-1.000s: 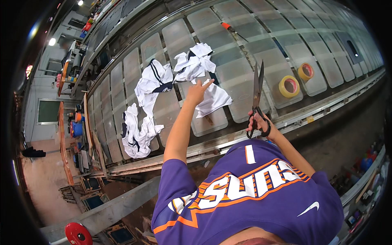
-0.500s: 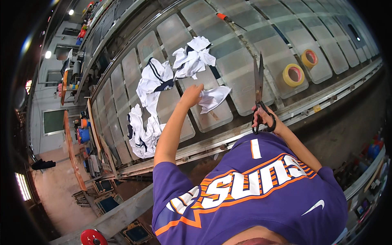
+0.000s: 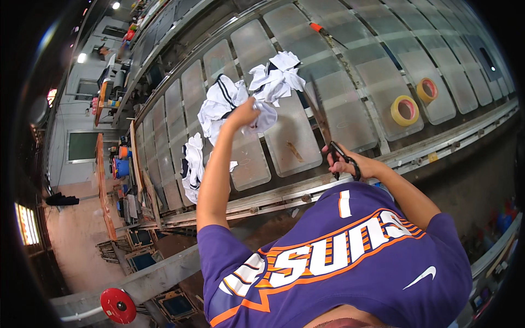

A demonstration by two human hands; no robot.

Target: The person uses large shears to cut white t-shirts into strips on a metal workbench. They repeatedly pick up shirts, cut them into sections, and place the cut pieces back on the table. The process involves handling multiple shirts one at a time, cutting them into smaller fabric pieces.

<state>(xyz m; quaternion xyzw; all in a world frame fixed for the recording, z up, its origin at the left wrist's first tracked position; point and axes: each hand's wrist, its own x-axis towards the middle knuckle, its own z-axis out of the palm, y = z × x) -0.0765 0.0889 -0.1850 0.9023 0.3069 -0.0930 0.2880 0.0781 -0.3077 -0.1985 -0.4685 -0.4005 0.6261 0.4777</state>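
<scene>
My left hand is closed on a small white cloth piece, held above the worktable at the near side of the cloth heaps. Just beyond it lies a heap of white cloth with dark stripes. Farther right is another white heap, and a third sits left of my forearm, partly hidden by it. My right hand grips black-handled scissors near the table's front edge. Their long blades point away and lean left, slightly blurred.
Two yellowish tape rolls lie at the right. An orange-handled tool rests at the far side. A metal rail runs along the near edge of the panelled table. A red disc stands at lower left.
My left hand has carried the white cloth piece left and a little away, toward the striped heap. The scissors in my right hand have swung from nearly upright to leaning left.
</scene>
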